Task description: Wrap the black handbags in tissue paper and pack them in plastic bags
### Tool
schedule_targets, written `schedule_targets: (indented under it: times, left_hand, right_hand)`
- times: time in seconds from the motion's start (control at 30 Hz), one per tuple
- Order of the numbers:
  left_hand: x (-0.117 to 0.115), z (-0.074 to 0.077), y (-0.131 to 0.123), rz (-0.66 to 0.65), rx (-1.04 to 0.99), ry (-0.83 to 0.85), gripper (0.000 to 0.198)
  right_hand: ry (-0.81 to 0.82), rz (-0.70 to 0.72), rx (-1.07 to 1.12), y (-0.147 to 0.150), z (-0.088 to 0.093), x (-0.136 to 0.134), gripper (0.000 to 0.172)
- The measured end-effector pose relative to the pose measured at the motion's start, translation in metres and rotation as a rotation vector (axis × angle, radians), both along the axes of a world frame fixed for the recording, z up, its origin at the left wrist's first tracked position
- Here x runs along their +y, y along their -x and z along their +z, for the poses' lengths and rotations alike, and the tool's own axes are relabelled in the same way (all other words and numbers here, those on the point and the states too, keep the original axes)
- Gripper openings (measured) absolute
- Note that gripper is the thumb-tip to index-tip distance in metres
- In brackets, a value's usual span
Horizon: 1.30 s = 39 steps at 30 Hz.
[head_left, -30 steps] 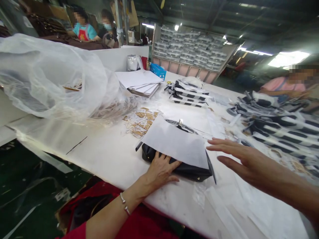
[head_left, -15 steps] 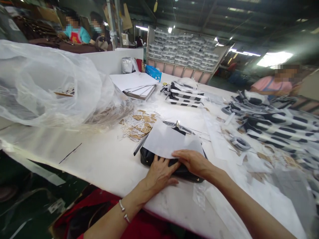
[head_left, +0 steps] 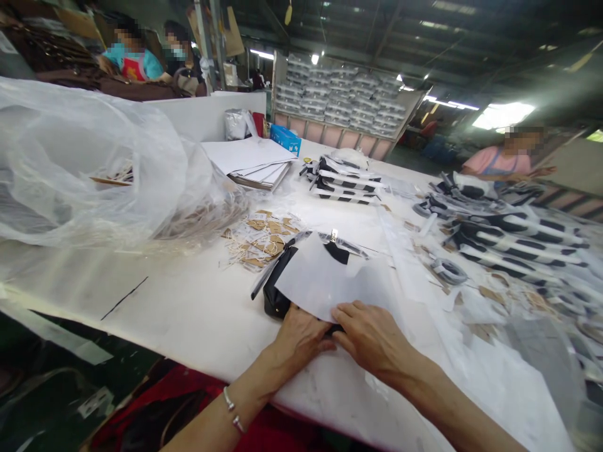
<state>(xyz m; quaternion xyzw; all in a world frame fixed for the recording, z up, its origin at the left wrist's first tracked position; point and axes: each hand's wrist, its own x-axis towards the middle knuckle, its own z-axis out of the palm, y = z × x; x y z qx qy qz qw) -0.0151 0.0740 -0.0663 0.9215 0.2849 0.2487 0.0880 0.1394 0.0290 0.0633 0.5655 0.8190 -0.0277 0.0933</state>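
A black handbag [head_left: 275, 295] with a small metal clasp [head_left: 334, 236] lies on the white table in front of me. Over its top spreads a thin white sheet [head_left: 313, 276], leaving the left end and part of the clasp side bare. My left hand [head_left: 301, 336] is closed at the bag's near edge, its fingertips hidden under the sheet and its thumb pointing right. Beside it, my right hand [head_left: 370, 329] is closed on the near edge of the sheet, fingers on top and thumb lower. The two hands nearly touch. The bag's right end is covered.
Brown tags with strings [head_left: 264, 238] lie just beyond the bag. A large clear plastic bag [head_left: 117, 163] stands left. Partly wrapped bags are stacked ahead [head_left: 346, 182] and at right [head_left: 513, 238]. White sheets [head_left: 249, 154] and a blue box [head_left: 285, 139] sit farther back. Co-workers are beyond.
The white sheet's near edge has come toward me, over the front of the bag. My right hand has moved nearer with it, and my left fingers are now under the sheet.
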Motion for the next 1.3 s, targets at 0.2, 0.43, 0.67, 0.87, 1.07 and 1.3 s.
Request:
schedule_targets:
  times: [0.2,0.43,0.67,0.87,1.07,1.3]
  left_hand:
    - [0.002,-0.001,0.0,-0.016,0.009,0.003,0.066]
    - [0.002,0.009,0.01,-0.072,-0.01,-0.019,0.052]
    - [0.002,0.017,0.051,0.019,-0.173,-0.255,0.028]
    - [0.001,0.023,0.067,0.075,-0.165,-0.232,0.023]
    - [0.004,0.02,0.067,0.097,-0.174,-0.21,0.02]
    - [0.005,0.019,0.071,0.089,-0.2,-0.215,0.019]
  right_hand:
    - [-0.04,-0.225,0.163,-0.003,-0.017,0.025,0.04]
    - [-0.047,-0.135,0.317,-0.006,-0.053,0.022,0.047]
    - [-0.012,-0.194,0.281,0.0,-0.058,0.011,0.049]
    - [-0.052,-0.226,0.247,-0.003,-0.06,0.014,0.049]
    - [0.106,-0.184,0.268,-0.011,-0.045,0.03,0.049]
    - [0.154,-0.202,0.283,-0.011,-0.044,0.037,0.043]
